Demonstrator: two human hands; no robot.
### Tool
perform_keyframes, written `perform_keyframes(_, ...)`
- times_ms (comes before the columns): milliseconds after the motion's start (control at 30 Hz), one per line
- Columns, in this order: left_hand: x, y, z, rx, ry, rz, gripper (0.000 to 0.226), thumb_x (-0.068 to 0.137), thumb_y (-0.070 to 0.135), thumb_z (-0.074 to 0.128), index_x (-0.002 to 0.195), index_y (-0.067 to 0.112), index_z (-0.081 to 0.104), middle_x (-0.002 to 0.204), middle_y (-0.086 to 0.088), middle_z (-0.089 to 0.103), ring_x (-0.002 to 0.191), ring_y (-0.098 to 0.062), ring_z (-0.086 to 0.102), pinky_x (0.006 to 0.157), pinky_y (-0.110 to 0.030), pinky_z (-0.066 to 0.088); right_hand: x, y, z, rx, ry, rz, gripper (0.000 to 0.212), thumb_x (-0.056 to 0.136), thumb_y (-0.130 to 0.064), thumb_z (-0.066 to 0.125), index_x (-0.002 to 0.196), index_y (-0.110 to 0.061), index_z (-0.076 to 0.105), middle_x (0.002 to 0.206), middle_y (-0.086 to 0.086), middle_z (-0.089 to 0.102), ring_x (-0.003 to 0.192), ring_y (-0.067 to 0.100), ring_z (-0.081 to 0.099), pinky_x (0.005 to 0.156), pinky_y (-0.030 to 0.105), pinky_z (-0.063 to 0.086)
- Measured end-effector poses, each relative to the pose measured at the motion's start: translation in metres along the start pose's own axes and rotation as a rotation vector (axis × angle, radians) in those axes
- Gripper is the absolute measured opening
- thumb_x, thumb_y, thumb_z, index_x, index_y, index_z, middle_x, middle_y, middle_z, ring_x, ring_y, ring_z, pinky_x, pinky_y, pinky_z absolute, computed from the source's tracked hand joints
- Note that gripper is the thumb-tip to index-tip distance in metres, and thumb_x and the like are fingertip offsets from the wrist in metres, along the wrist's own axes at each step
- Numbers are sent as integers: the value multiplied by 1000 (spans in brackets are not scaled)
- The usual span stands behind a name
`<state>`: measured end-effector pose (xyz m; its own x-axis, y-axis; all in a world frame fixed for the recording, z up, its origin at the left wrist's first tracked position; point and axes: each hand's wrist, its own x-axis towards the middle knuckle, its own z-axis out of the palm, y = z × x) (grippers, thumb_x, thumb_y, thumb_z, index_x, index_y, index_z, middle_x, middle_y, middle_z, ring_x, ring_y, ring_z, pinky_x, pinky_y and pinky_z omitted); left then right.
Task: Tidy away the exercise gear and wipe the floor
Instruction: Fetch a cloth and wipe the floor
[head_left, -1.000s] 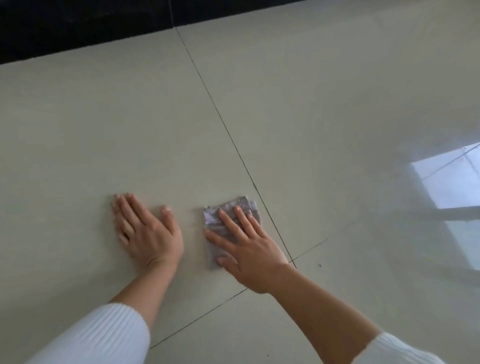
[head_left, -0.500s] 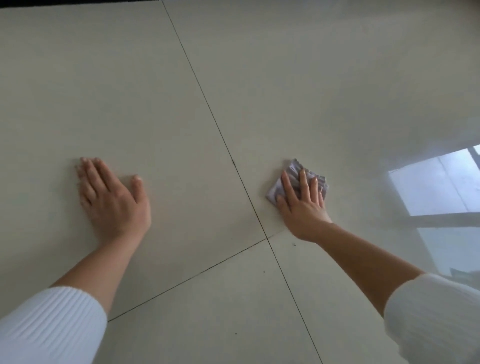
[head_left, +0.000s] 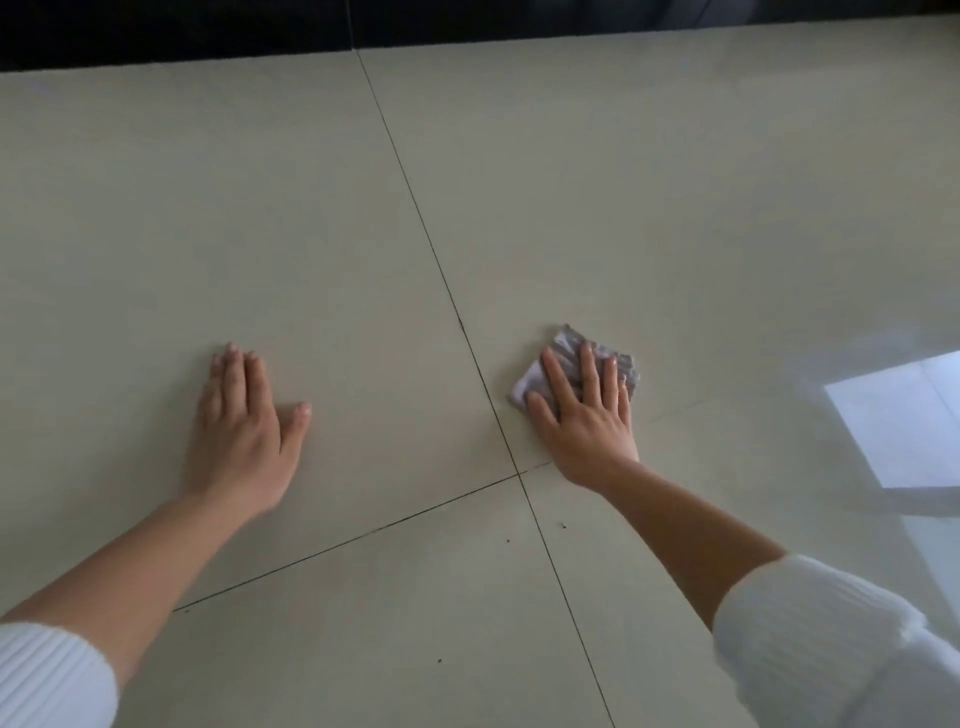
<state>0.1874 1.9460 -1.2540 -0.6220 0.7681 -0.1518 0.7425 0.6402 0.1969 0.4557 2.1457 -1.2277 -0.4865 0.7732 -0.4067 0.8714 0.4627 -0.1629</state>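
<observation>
Hands spread flat: left hand (head_left: 240, 441) on glossy tiled floor (head_left: 623, 208), right hand (head_left: 587, 423) pressing grey cloth (head_left: 569, 345).

One cloth (head_left: 569, 345), four tiles (head_left: 208, 208), one left hand (head_left: 244, 441) (one right hand (head_left: 587, 421)).

The single head view looks forward and steeply down, close over the tiled floor (head_left: 311, 208).

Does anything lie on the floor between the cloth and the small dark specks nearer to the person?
Nothing visible does. The right hand presses the cloth flat on the floor; from there to the specks there is only bare tile and grout lines. The left hand rests on another tile, apart.
</observation>
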Motion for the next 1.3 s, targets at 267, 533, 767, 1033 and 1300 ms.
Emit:
perform_keyframes(267,-55,9,5,22,-66,8,83,88,51,15,144,-11,16,154,-28,9,144,-37,7,118,-43,8,-1,-62,4,52,-70,-56,58,99,-50,14,149,-39,-12,156,2,-28,140,34,-30,109,44,-24)
perform_keyframes(533,-87,17,2,-15,-116,-3,80,87,46,21,145,-8,15,155,-26,7,145,-36,5,117,-41,6,-86,-59,45,-279,-103,-727,57,97,-55,17,148,-44,-5,157,-2,-19,142,29,-27,115,42,-20)
perform_keyframes(767,-107,16,-8,-19,-203,-16,70,98,41,26,148,-1,1,157,-18,-9,146,-27,-9,119,-35,-1,-48,10,3,-164,-94,-138,64,90,-65,6,148,-43,-12,157,1,-24,144,33,-20,114,41,-13)
perform_keyframes(1033,-143,-25,-19,33,-285,-256,65,97,42,25,150,20,-7,149,-39,-6,142,-44,-9,118,-45,0,-85,-125,49,-114,-119,-431,59,100,-49,15,150,-36,-11,154,2,-31,139,37,-30,112,48,-22)
perform_keyframes(1300,-177,-61,-34,-66,-337,-405,62,99,41,27,151,21,0,158,-16,-5,146,-26,-4,119,-35,5,-69,-141,62,-260,-83,-899,73,83,-70,-11,149,-43,0,159,-5,-13,143,24,-23,116,38,-17)
